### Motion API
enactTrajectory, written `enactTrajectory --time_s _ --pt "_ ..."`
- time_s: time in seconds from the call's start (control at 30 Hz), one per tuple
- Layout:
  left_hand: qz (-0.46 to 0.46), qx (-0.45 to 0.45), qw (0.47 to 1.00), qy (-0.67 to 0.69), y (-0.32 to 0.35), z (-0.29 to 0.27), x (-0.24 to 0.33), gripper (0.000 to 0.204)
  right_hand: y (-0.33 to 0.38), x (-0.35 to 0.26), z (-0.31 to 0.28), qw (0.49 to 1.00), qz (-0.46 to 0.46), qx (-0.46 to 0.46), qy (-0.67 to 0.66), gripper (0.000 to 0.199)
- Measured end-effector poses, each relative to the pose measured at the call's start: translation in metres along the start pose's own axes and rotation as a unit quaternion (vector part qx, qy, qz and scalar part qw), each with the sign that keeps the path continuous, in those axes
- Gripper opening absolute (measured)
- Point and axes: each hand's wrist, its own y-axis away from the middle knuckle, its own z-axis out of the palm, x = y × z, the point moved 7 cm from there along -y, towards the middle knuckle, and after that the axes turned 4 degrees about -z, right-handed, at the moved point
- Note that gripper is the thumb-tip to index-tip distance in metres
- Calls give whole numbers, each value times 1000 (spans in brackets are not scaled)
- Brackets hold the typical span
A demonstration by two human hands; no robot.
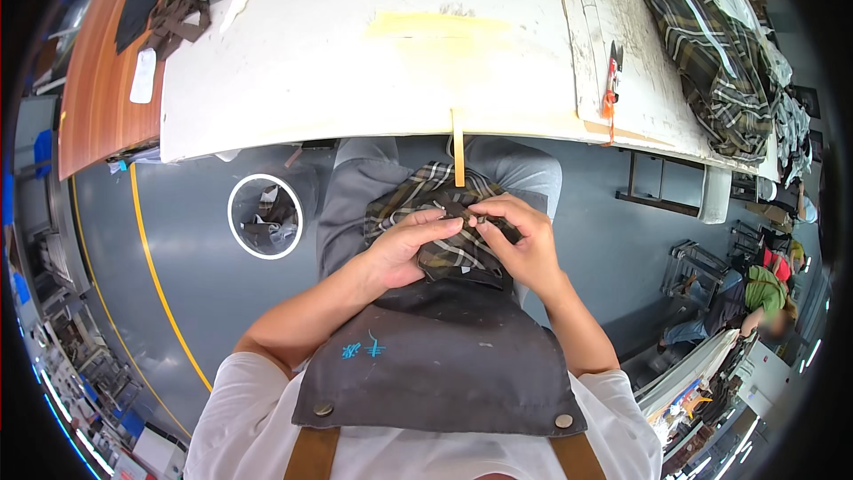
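A dark plaid cloth piece [449, 253] with olive and white lines lies bunched on my lap, over a dark grey apron [435, 351]. My left hand [409, 244] pinches its upper part between thumb and fingers. Close beside it, my right hand [520, 236] grips the same cloth, thumb and forefinger pressed together. The fingertips of both hands nearly meet at a dark edge of the cloth. Whatever small detail sits between them is too small to make out. A yellowish strip [458, 156] hangs from the table edge just above the cloth.
The white worktable [311, 62] spans the area ahead. Small red-handled snippers [611, 80] lie at its right, near a plaid garment pile [711, 71]. More cloth lies along the far edge. A white-rimmed bin [234, 233] with scraps stands left on the floor. A person in green [764, 293] is far right.
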Motion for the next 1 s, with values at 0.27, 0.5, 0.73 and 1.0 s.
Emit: enactTrajectory --time_s 0.27,0.5,0.73,1.0 --pt "10 18 999 44 -6 -7 6 24 -9 -1 2 987 -46 131 76 7" --pt "23 41 994 97 -6 -3 10 29 -13 12 8 986 74 146 -14 1" --pt "32 70 988 136 0 9 16 18 -12 16 10 980 97 165 -58 4" --pt "64 25 989 133 -10 16 32 21 -26 7 7 974 108 197 -35 7"
